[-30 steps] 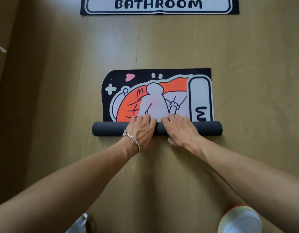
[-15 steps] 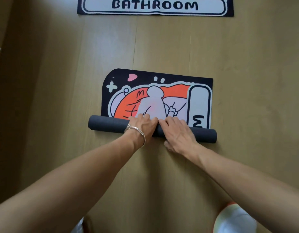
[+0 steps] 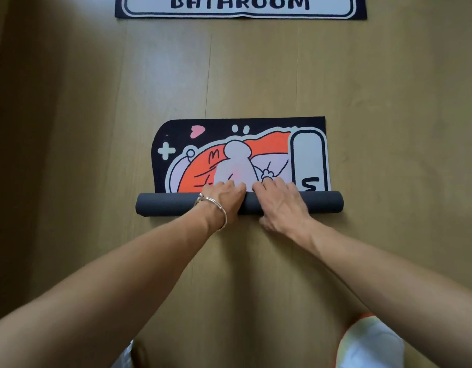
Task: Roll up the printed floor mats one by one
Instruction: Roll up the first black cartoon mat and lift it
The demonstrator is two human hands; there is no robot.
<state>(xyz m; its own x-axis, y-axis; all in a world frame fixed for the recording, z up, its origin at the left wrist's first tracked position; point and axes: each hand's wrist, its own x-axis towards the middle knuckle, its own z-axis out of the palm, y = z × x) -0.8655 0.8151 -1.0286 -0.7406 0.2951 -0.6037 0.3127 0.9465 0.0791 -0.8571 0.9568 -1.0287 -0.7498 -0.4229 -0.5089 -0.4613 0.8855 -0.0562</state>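
Two bare hands meet at the middle of a partly rolled, black-edged printed floor mat with an orange and white cartoon on it (image 3: 266,144). The left hand (image 3: 224,199) and the right hand (image 3: 281,204) lie side by side, almost touching. Each has its fingers curled over the top of the dark grey roll (image 3: 166,205), and the fingertips reach its far side, where the roll meets the part of the cartoon mat that is lying flat. The right thumb sits low on the near side of the roll, close to the floor; the left thumb is hidden under the hand. A thin silver bracelet (image 3: 215,208) circles the left wrist.

The roll runs crosswise under both hands and sticks out well past the outer side of each. Just beyond the fingertips, the flat part of the cartoon mat shows a pink heart, a pale plus sign, and a white panel with a black letter ahead of the right hand.

Far beyond both hands, at the top edge of the view, lies a second black and white floor mat printed with the word BATHROOM (image 3: 240,7), flat and well apart from the cartoon mat. Both mats rest on a light brown wooden plank floor (image 3: 388,96). Behind the right forearm, near the person, a white shoe with orange trim (image 3: 370,343) shows at the bottom edge.
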